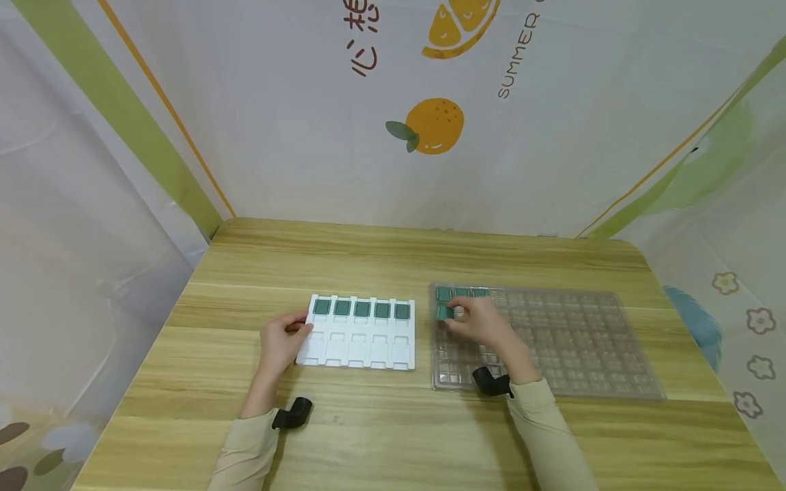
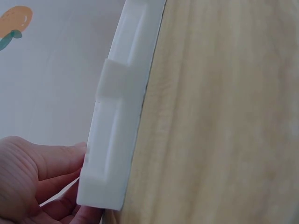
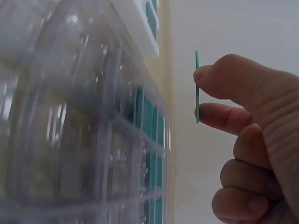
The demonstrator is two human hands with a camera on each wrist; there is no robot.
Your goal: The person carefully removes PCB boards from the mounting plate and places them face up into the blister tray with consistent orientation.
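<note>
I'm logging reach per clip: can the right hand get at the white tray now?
Likely yes: only the edge of the clear tray and the table lie between the right hand and the white tray, though the fingers pinch a green square.

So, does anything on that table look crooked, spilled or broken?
Nothing stands out: I see no spill or breakage. Five green squares sit in a neat row in the white tray; the lone square in the air is simply pinched by the right hand.
</note>
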